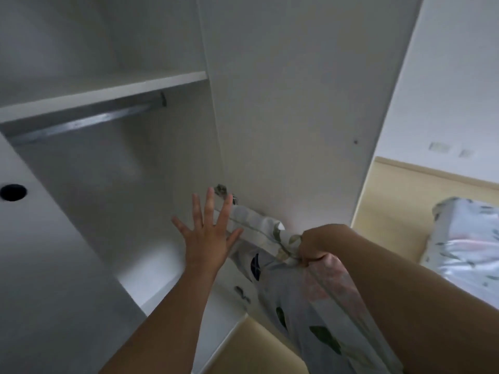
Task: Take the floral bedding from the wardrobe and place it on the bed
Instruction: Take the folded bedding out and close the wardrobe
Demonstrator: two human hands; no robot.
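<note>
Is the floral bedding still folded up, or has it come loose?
Loose: the white floral bedding hangs in a long bunched drape from the right hand, not in a folded stack.

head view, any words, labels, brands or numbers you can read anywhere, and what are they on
None: no readable text in the head view.
Floral bedding, gripped by the right hand: printed leaves and flowers only, no lettering.
Wardrobe: plain white panels, no label.
Wall plates: too small and blurred to tell any marking.
</note>
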